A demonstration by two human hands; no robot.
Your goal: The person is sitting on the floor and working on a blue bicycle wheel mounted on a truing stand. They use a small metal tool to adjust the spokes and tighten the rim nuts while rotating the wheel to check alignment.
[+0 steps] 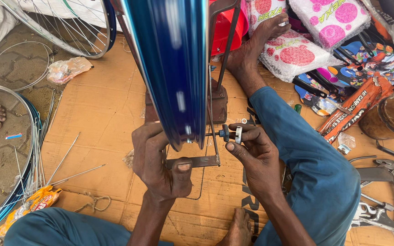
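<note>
The left hand point(160, 161) is closed around the lower bar of a small metal truing stand point(197, 160), thumb pressed flat on top of the bar, a grip that looks meant to keep the frame from shifting on the cardboard floor mat point(101, 114). The right hand point(254, 152), just beside it on the other side of the stand's upright rod, pinches a small silvery spoke wrench point(238, 135) between thumb and forefinger, held up against the dark adjusting knob point(224, 133) that sticks out sideways from the stand; the fine fingertip hold suits small turning work rather than force. Between and above the two hands hangs the blue wheel rim point(174, 68), standing edge-on to the camera so its glossy, deep-blue inner channel faces up, with bright streaks of reflected light along it and slightly blurred at its lower curve, where it dips to just above the left hand's knuckles. Whether it is spinning cannot be told for sure. The person sits on the mat with legs spread around the stand, one bare foot point(251, 45) stretched out beyond the right hand, which keeps the rim centred within easy reach. Loose spokes point(64, 157) lie well off to the left of the left hand, near another bare rim point(10, 150), and metal tools point(388, 200) lie to the right of the right hand, past the blue trouser leg point(311, 168).
</note>
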